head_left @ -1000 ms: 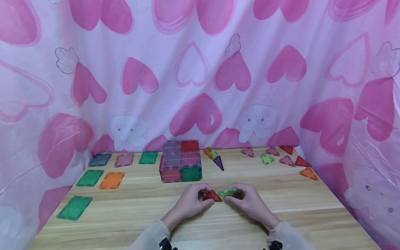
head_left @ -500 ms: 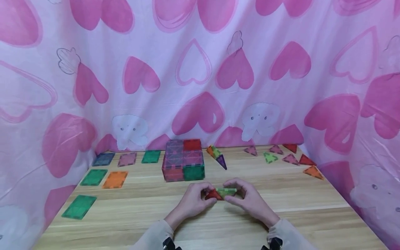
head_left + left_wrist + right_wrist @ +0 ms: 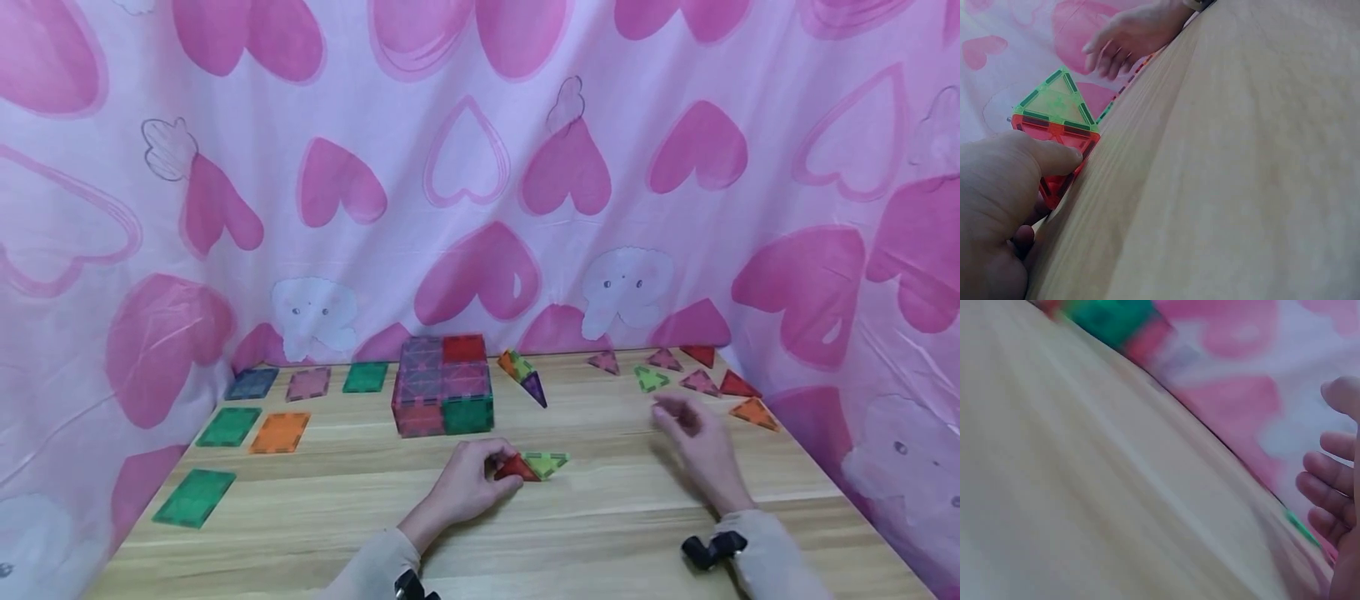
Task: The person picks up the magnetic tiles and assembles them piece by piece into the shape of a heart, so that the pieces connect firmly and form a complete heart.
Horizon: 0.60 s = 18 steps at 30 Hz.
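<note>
The right hand (image 3: 697,446) has let go of the light green triangle (image 3: 546,464) and moved off to the right, over the table (image 3: 585,533). Its fingers are softly bent, with a gap between them and the thumb. It is near the loose triangles: 3 pink (image 3: 701,382), 2 red, 1 green (image 3: 651,378) and 1 orange (image 3: 754,413). The left hand (image 3: 465,483) stays where it was, in front of the big box of tiles (image 3: 442,383). Its thumb and fingers pinch the red triangle (image 3: 517,468). The light green triangle sticks out to the right of it, and the 2 touch along an edge. Behind them, just beside the box, is a little orange, green and purple shape (image 3: 522,375). Over on the left lie 6 squares: 3 green (image 3: 193,497), 1 orange (image 3: 280,432), 1 pink and 1 blue (image 3: 252,383). A cloth with pink hearts (image 3: 465,150) hangs at the back.
</note>
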### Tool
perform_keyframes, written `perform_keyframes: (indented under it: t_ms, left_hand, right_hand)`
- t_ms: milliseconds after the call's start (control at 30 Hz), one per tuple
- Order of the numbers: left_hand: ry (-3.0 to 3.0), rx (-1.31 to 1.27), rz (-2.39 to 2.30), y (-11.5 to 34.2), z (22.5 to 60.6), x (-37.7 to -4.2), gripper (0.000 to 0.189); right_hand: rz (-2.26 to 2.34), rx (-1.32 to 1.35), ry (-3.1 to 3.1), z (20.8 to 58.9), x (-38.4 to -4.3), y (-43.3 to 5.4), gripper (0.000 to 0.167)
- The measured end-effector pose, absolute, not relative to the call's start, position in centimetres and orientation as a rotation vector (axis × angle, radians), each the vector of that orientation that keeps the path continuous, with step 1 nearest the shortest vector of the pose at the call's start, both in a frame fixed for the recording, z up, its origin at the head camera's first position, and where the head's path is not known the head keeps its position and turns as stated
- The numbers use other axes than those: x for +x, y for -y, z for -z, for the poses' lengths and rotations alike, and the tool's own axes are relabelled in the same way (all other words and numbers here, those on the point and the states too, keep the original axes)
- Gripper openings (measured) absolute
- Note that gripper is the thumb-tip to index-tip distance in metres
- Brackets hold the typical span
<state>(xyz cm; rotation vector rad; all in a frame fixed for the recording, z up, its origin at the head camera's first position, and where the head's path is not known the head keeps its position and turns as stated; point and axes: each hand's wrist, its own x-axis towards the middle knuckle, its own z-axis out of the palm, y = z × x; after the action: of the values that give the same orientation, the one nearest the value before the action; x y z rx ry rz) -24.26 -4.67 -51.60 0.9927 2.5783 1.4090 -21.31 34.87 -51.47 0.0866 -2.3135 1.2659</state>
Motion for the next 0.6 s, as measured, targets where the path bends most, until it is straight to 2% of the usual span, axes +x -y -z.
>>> perform_keyframes:
  t_ms: [167, 267, 367, 433, 600]
  left_hand:
    - [-2.584, 1.003, -1.414, 4.6, 51.7, -24.3, 0.016]
    - [-2.579, 0.998, -1.417, 4.6, 51.8, -24.3, 0.017]
    - [-2.575, 0.997, -1.419, 4.6, 51.8, -24.3, 0.017]
    - [-2.576, 0.994, -1.418, 4.7, 51.8, -24.3, 0.018]
    - [-2.571, 0.985, -1.418, 4.8, 51.6, -24.2, 0.018]
  right_hand:
    - [-1.155, -0.228, 2.197, 51.4, -20.4, -41.3, 0.045]
    - [-1.076, -0.421, 2.210, 51.3, -19.5, -44.5, 0.057]
    - [-0.933, -0.507, 2.321, 51.2, -18.8, -46.8, 0.063]
    - [-0.842, -0.494, 2.404, 51.3, -18.6, -47.6, 0.062]
    - [-0.694, -0.401, 2.480, 51.4, -18.9, -47.9, 0.047]
